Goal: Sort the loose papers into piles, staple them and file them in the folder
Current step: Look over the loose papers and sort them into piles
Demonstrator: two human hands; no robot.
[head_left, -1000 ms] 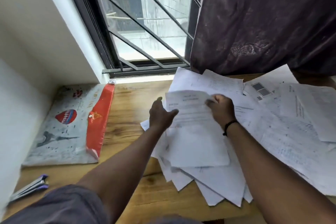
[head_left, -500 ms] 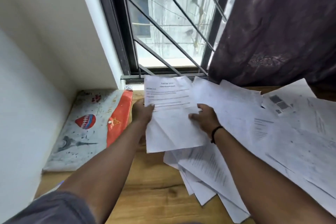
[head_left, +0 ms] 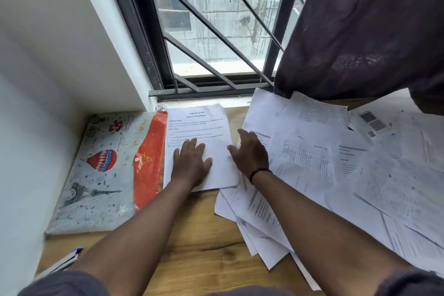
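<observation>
Printed sheet [head_left: 199, 132] lies flat near table [head_left: 192, 235] far edge, beside folder [head_left: 105, 171]. Left hand [head_left: 192, 163] grip released, flat on it; right hand [head_left: 249, 154] released, touching its edge.

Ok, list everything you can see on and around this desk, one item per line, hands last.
desk: one, brown wood, under everything.
folder: one, grey printed with a red flap, left on the desk by the wall.
printed sheet: one, white, flat beside the folder's right edge.
loose papers: many, white, overlapping across the right half of the desk.
stapler: one, blue and silver, near left corner, mostly cut off.
window grille: one, dark metal, behind the desk.
curtain: one, dark purple, upper right, hanging over the papers.
left hand: flat on the printed sheet.
right hand: fingers straight, at the sheet's right edge; black wristband.
</observation>
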